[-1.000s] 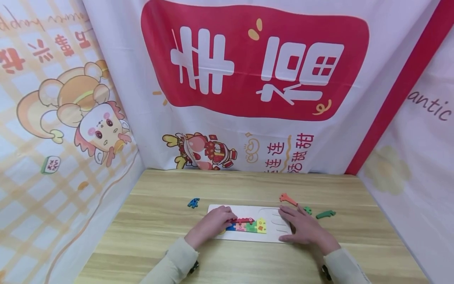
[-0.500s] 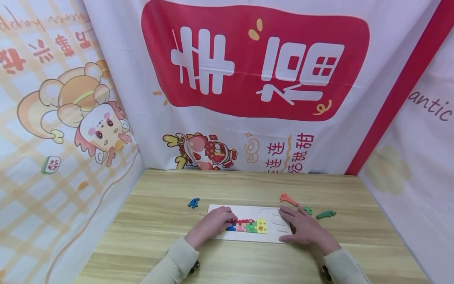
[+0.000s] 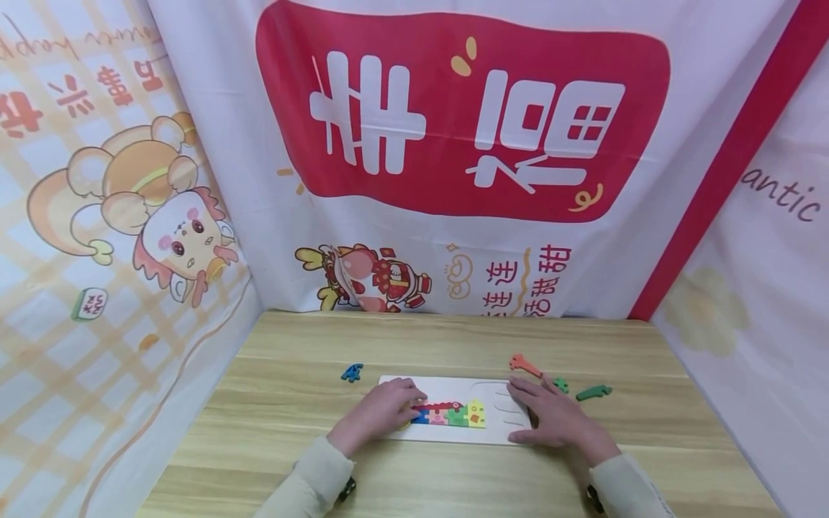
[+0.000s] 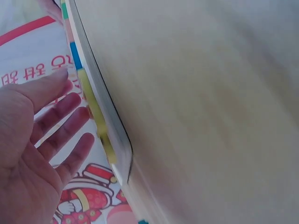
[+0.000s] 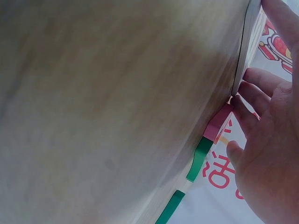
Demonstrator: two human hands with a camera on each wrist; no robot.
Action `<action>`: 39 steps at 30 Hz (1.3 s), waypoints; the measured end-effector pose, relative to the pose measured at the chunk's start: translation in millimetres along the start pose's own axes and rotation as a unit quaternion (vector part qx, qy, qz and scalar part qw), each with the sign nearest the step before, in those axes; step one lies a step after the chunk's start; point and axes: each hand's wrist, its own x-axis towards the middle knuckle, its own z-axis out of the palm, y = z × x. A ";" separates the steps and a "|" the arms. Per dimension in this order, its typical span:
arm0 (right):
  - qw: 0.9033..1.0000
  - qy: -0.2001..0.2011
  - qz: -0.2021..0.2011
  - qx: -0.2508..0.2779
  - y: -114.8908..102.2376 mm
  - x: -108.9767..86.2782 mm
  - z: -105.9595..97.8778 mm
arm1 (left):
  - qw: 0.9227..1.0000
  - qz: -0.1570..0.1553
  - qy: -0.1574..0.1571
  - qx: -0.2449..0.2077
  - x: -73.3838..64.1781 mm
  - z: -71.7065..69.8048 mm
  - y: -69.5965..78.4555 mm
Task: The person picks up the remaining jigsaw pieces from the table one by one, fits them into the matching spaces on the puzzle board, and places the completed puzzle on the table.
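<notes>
A white puzzle board (image 3: 447, 434) lies on the table in the head view, with blue, pink, green and yellow pieces in a row. A long red piece (image 3: 447, 407) with a toothed upper edge lies along the top of that row, its left end by my left fingertips. My left hand (image 3: 386, 409) is over the board's left part; in the left wrist view its fingers are loosely extended and pinch nothing visible. Spread fingers of my right hand (image 3: 553, 414) rest on the board's right end, the thumb at its near edge.
A blue piece (image 3: 352, 372) lies left of the board. Beyond the right hand are an orange piece (image 3: 524, 365), a small green piece (image 3: 560, 385) and a dark green piece (image 3: 594, 392). Printed cloth (image 3: 440, 144) hangs behind the wooden table (image 3: 291, 345).
The red piece has come down closer against the coloured row. My left hand has drawn slightly left off its end. The right hand stays in place.
</notes>
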 end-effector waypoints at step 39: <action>1.000 -0.005 0.007 -0.004 -0.7 2.3 -0.5 | 0.994 -0.063 -0.070 -0.061 -41.1 -17.4 -53.9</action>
